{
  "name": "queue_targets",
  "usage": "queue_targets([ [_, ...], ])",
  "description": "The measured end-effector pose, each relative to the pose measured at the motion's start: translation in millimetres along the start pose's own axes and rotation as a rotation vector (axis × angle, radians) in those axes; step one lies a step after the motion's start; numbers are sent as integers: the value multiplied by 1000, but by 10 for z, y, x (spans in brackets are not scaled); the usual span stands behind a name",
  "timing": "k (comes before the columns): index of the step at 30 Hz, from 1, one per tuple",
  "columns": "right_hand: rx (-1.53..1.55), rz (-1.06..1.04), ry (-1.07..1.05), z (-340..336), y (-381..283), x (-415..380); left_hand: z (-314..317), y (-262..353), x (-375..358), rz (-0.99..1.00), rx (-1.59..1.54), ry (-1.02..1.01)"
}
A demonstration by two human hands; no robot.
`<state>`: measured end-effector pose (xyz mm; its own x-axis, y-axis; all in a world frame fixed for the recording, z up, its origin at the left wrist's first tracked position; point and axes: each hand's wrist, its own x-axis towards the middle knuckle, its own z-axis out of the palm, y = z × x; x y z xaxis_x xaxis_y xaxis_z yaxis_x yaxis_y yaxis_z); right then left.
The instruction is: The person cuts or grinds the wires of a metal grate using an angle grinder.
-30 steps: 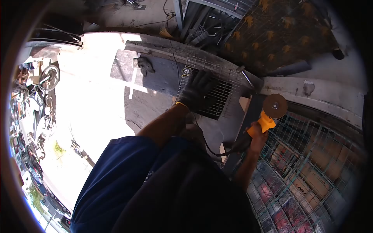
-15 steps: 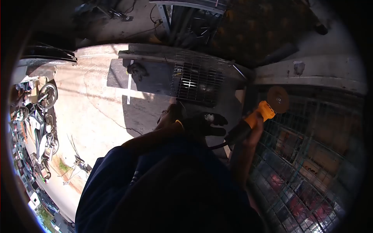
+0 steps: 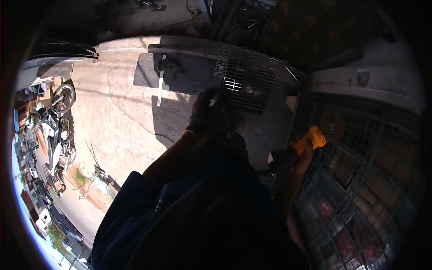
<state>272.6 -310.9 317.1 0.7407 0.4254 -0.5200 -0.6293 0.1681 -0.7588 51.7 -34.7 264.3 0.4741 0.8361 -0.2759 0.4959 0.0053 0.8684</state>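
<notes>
My right hand (image 3: 305, 157) is wrapped round the body of an orange and black angle grinder (image 3: 316, 137) on the right. The grinder's round disc (image 3: 332, 126) points up and away from me. My left hand (image 3: 204, 110), in a dark glove, reaches forward near the lower left edge of a metal grate (image 3: 245, 81). Its fingers are lost in shadow, so whether they touch the grate cannot be made out. The grate lies on the ground over a dark shaded patch.
A white strip (image 3: 160, 83) and a dark flat sheet (image 3: 146, 72) lie on the concrete beyond my left hand. Wire mesh panels (image 3: 360, 180) stand at the right. Motorcycles (image 3: 56, 135) are at the far left. A metal bar (image 3: 292, 74) lies by the grate.
My left hand has moved forward and left, from in front of my body towards the grate. The grinder stays in my right hand, a little further right in view. The view has shifted slightly.
</notes>
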Motion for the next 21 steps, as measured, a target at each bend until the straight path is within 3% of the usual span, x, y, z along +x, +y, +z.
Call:
queue_targets([
  [2, -37, -15, 62, 58, 5, -52, -62, -448, 277, -144, -58, 117],
  [3, -50, 13, 112, 80, -2, -75, -75, -627, 423, -174, -111, 74],
  [5, -69, 35, 177, 58, -17, -85, -93, -752, 582, -388, -539, -56],
  [6, -72, 42, 171, 29, -7, -79, -177, -542, 607, -406, -533, -218],
  [7, -73, 48, 164, 5, -2, -71, -157, -595, 674, -408, -535, -233],
  [9, -99, 13, 199, -12, -3, -104, -65, -908, 831, -169, -417, -366],
  [10, -128, -14, 218, -3, -13, -138, 49, -1408, 938, 35, -181, -331],
  [11, -127, -21, 234, 19, -32, -172, 44, -1280, 933, 38, -184, -348],
  [13, -150, -39, 286, 74, -71, -192, -115, -707, 869, -290, -545, -300],
  [14, -143, -42, 298, 84, -53, -187, -168, -523, 893, -310, -514, -264],
  [17, -139, -79, 313, 42, -10, -206, -124, -352, 954, -189, -572, -235],
  [21, -120, -99, 362, 52, 52, -207, -47, -223, 1101, -175, -558, -267],
])
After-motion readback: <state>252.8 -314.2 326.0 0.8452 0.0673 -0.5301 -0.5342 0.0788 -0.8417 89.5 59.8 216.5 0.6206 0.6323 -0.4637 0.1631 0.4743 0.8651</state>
